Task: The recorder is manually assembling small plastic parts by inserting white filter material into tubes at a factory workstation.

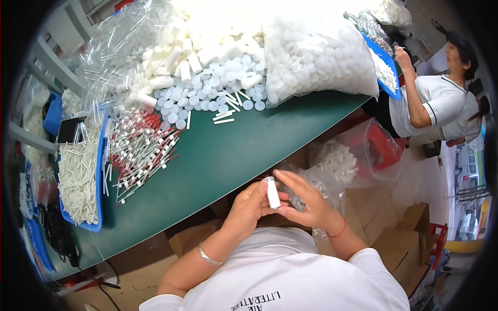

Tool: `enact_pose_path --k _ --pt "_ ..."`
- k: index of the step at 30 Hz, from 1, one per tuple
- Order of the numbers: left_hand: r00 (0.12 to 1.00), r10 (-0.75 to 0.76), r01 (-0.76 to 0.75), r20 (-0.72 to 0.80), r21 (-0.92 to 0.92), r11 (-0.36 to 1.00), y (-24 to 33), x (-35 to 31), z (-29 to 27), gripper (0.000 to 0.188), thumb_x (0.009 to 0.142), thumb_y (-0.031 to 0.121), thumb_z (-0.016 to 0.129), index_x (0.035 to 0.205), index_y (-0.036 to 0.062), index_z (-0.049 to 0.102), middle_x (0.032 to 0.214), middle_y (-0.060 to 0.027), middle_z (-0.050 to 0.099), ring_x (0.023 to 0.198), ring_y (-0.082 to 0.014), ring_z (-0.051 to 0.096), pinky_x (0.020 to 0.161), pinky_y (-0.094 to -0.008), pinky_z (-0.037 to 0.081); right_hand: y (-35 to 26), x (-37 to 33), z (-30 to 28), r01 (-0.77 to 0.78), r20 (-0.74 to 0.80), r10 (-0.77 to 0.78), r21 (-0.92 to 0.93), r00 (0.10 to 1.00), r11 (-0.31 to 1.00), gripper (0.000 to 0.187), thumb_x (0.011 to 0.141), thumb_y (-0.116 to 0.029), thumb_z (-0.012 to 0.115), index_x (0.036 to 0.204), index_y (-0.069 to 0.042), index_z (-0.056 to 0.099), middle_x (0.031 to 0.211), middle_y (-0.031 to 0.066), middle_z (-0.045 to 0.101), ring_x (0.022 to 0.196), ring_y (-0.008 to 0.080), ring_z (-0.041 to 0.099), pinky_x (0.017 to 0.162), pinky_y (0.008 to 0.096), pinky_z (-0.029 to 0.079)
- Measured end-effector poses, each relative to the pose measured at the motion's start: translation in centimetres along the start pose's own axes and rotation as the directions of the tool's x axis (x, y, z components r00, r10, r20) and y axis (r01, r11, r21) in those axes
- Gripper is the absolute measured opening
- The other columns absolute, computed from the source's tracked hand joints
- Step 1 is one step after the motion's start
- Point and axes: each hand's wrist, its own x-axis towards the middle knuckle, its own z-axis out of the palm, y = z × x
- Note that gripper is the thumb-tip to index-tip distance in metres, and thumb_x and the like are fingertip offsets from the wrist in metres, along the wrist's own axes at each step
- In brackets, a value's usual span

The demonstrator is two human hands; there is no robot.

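My left hand (248, 205) pinches a small white cylinder (273, 194) between thumb and fingers, in front of my body at the table's near edge. The cylinder stands nearly upright, with a rounded upper end. Close on its other side is my right hand (307, 203), its fingers apart and curved around the cylinder. The right thumb is by the cylinder's lower end; whether it touches is hard to tell. On the table lie similar white cylinders (194, 62), translucent round caps (203, 93) and a few short white sticks (224, 118).
The green table (223, 150) also bears thin red-and-white pieces (142, 150), a blue tray (100, 197) of white sticks, clear tubes (122, 46) and a large bag of caps (319, 62). Filled bags (334, 160) and cardboard (381, 254) lie below right. Another person (430, 98) stands far right.
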Motion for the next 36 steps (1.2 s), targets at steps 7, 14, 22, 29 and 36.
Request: enact_pose_path --k 7,14,22,29,36 --pt "0.996 -0.091 0.091 -0.010 0.037 0.995 0.3 -0.2 0.4 0.044 0.104 0.037 0.040 0.118 -0.0027 0.052 0.106 -0.0168 0.064 0.094 -0.0228 0.067 0.085 -0.0351 0.057 0.4 0.0 0.5 0.061 0.043 -0.059 -0.054 0.997 0.997 0.073 0.075 -0.009 0.072 0.139 0.006 0.042 0.136 0.0223 0.051 0.124 0.0351 0.052 0.102 0.0404 0.043" --pt "0.970 -0.239 0.235 0.033 0.091 0.968 -1.5 0.4 1.1 0.045 0.104 0.038 0.039 0.124 -0.0006 0.050 0.109 -0.0169 0.063 0.095 -0.0238 0.066 0.086 -0.0361 0.056 -0.6 -1.8 1.6 0.021 -0.126 -0.057 -0.267 0.990 0.964 0.062 0.067 -0.007 0.068 0.125 0.007 0.053 0.116 0.0233 0.060 0.103 0.0373 0.061 0.090 0.0416 0.050" --pt "0.956 0.277 -0.243 0.099 0.799 0.550 1.5 -4.1 1.4 0.034 0.095 0.025 0.058 0.122 0.0034 0.056 0.097 -0.0120 0.067 0.076 -0.0234 0.066 0.070 -0.0333 0.052 8.8 -15.5 0.8 -0.668 -0.258 0.645 -0.004 0.719 0.744 0.058 0.077 -0.013 0.074 0.130 0.003 0.053 0.116 0.0188 0.063 0.103 0.0242 0.063 0.090 0.0370 0.050" --pt "0.546 0.825 0.002 0.148 0.984 -0.178 10.0 -10.5 -7.0 0.012 0.081 0.007 0.070 0.092 0.0020 0.066 0.092 -0.0123 0.062 0.086 -0.0312 0.060 0.074 -0.0393 0.050 5.7 -10.6 -3.1 -0.511 -0.283 0.450 -0.203 0.847 0.835 0.039 0.081 -0.009 0.071 0.116 0.003 0.061 0.108 0.0160 0.066 0.097 0.0243 0.064 0.082 0.0335 0.051" --pt "0.551 0.805 0.053 0.219 0.954 -0.295 11.1 -9.7 -10.4 0.032 0.079 0.005 0.070 0.110 -0.0028 0.062 0.113 -0.0149 0.058 0.105 -0.0336 0.054 0.091 -0.0409 0.045 -2.7 13.2 4.6 0.337 -0.005 -0.348 -0.234 0.937 0.912 0.015 0.079 0.000 0.071 0.094 -0.002 0.067 0.095 0.0130 0.065 0.082 0.0290 0.063 0.074 0.0357 0.051"
